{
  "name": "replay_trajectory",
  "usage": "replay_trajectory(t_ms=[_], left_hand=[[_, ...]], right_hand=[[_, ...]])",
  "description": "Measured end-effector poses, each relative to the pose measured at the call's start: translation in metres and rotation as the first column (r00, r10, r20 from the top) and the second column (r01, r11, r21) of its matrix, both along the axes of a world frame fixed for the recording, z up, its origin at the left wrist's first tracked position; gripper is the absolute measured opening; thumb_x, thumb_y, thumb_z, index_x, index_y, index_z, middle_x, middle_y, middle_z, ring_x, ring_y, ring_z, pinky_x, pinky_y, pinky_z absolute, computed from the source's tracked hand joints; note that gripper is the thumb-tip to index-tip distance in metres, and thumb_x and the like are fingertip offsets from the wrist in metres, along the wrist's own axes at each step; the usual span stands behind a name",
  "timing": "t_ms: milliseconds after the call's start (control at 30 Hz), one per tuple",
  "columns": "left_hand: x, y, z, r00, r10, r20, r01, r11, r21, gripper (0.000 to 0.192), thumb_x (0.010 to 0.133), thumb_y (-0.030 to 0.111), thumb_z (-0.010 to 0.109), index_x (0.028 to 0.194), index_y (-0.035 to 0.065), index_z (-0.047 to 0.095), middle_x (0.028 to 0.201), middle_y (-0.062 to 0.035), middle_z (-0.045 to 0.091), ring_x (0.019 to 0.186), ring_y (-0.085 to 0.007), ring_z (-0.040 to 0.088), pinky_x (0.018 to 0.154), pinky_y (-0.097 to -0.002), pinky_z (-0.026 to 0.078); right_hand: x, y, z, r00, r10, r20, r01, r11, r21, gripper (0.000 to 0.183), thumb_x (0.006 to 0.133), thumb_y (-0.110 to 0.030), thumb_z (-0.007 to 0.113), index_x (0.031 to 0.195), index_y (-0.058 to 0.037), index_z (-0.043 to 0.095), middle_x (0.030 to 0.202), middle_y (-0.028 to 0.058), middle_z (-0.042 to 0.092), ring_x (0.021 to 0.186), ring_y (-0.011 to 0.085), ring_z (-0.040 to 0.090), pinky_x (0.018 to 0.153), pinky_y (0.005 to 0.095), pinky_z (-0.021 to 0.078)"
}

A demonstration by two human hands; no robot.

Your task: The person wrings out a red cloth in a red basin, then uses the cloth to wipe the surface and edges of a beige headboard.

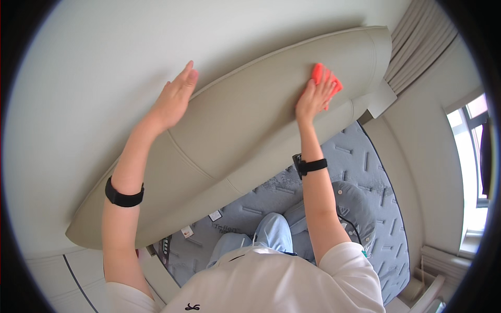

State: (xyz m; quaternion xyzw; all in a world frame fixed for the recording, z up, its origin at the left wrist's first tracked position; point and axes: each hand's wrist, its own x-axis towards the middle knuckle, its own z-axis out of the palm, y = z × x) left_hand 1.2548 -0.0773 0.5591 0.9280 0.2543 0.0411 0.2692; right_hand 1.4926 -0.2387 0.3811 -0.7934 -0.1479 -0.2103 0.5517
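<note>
My right hand (316, 96) presses a folded red cloth (319, 72) flat against the padded beige headboard (250, 113), towards its right end. Part of the cloth lies hidden under my fingers and palm. Higher on the left, my left hand (174, 96) is held near the headboard's piped top edge, in front of the white wall. It holds nothing, and its thumb stands off from the fingers. Whether it touches the edge I cannot tell. A stitched vertical seam (191, 158) divides the headboard below my left hand.
Below me is a grey quilted mattress (364, 156), on which I kneel. A grey cushion-like item (358, 207) with a black cord lies to the right. Small labels (215, 215) show near the headboard. Curtains (419, 47) hang at the upper right, and a window (469, 129) stands beyond.
</note>
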Motion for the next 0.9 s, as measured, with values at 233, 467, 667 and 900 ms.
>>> replay_trajectory(t_ms=[233, 467, 667, 900], left_hand=[[-0.086, 0.035, 0.033, 0.946, 0.288, 0.149, -0.255, 0.944, -0.208, 0.085, 0.087, 0.071, 0.013, 0.147, 0.0104, 0.017, 0.15, -0.0103, 0.023, 0.14, -0.0238, 0.017, 0.114, -0.0409, 0.011], [-0.11, 0.032, 0.035, 0.884, 0.41, 0.223, -0.338, 0.892, -0.301, 0.085, 0.087, 0.072, 0.015, 0.147, 0.0128, 0.02, 0.147, -0.0127, 0.029, 0.135, -0.0254, 0.031, 0.112, -0.0432, 0.015], [-0.115, 0.033, 0.03, 0.929, 0.304, 0.212, -0.263, 0.944, -0.201, 0.075, 0.092, 0.065, 0.022, 0.146, 0.0123, 0.022, 0.146, -0.0155, 0.031, 0.133, -0.0252, 0.033, 0.111, -0.0407, 0.02], [-0.072, 0.018, 0.026, 0.977, 0.163, 0.137, -0.152, 0.984, -0.092, 0.069, 0.096, 0.055, 0.029, 0.145, 0.0078, 0.021, 0.147, -0.0163, 0.028, 0.136, -0.0273, 0.027, 0.111, -0.037, 0.02]], right_hand=[[-0.069, 0.042, 0.045, 0.998, -0.016, 0.053, 0.025, 0.982, -0.187, 0.046, 0.09, -0.026, 0.047, 0.135, -0.0187, 0.045, 0.148, 0.0034, 0.029, 0.139, 0.0315, 0.017, 0.108, 0.0587, 0.0071], [-0.242, 0.077, 0.082, 0.703, 0.679, 0.211, -0.551, 0.708, -0.442, 0.039, 0.083, -0.027, 0.056, 0.118, -0.0097, 0.059, 0.136, 0.0074, 0.045, 0.131, 0.0276, 0.033, 0.11, 0.0502, 0.0164], [-0.322, 0.094, 0.079, 0.514, 0.821, 0.248, -0.668, 0.565, -0.484, 0.042, 0.083, -0.025, 0.057, 0.123, -0.0126, 0.056, 0.136, 0.0054, 0.045, 0.129, 0.0265, 0.036, 0.109, 0.0524, 0.0179], [-0.211, 0.061, 0.074, 0.662, 0.696, 0.278, -0.521, 0.694, -0.497, 0.041, 0.084, -0.024, 0.056, 0.123, -0.0124, 0.055, 0.134, 0.0055, 0.047, 0.13, 0.0281, 0.036, 0.107, 0.0497, 0.0203]])
